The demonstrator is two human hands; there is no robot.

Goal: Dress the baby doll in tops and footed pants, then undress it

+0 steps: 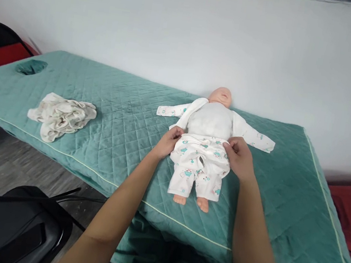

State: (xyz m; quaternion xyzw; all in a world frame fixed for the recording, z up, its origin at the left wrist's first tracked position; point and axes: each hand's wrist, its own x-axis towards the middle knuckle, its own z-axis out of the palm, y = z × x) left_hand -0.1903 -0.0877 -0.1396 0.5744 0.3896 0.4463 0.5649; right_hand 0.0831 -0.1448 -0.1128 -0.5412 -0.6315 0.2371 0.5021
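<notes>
A baby doll (pixel 210 119) lies on its back on the green quilted bed cover, head toward the wall. White printed pants (pixel 203 157) cover its legs up to the belly, and both bare feet stick out below the cuffs. Its white printed top (pixel 251 132) is spread open at the front, with the sleeves stretched out to both sides. My left hand (pixel 170 141) pinches the pants' waistband at the doll's left-hand side in view. On the opposite side, my right hand (pixel 238 156) grips the same waistband between thumb and fingers.
A crumpled white cloth (pixel 62 116) lies on the bed (pixel 125 111) to the left, near a face hole (pixel 31 67). A black chair (pixel 17 222) stands at the lower left. Red seats show at the far left and right; a white wall (pixel 190 32) runs behind.
</notes>
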